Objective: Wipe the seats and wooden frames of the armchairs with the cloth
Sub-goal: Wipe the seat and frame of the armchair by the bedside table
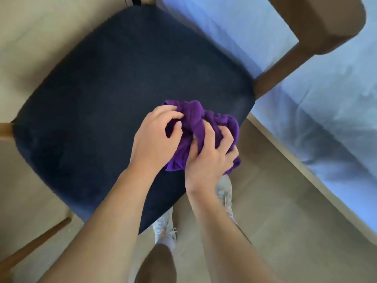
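Farthest left, a wooden frame rail (5,129) pokes out beside the navy seat cushion (98,94). Our left hand (155,139) curls its fingers into the bunched purple cloth (195,116), which lies at the cushion's near right corner. Our right hand (208,160) clutches the same bundle. Farther right, the wooden armrest (318,29) stands over a pale blue bedsheet (326,123).

The dark navy seat (106,103) of the armchair carries a bunched purple cloth (195,117) at its near right corner, while its wooden frame (285,68) and a pair of light grey shoes (165,229) stand on the beige floor (285,201), beside a blue-sheeted bed (326,103).
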Demonstrator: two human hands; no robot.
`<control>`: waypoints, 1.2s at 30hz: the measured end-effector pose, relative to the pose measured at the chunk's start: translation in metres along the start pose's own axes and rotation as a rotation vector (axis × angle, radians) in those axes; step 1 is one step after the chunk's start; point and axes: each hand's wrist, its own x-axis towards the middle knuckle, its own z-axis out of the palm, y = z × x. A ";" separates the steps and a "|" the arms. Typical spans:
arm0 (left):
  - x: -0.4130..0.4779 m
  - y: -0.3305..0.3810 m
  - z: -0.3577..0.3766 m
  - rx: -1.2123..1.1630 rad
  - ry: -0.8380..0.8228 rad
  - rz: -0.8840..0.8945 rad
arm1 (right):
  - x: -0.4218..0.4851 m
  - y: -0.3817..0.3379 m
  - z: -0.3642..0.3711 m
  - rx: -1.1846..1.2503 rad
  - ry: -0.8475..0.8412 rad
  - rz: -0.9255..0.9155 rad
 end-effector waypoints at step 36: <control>-0.012 -0.047 0.029 0.486 0.171 0.114 | 0.091 -0.011 0.010 0.055 0.071 0.147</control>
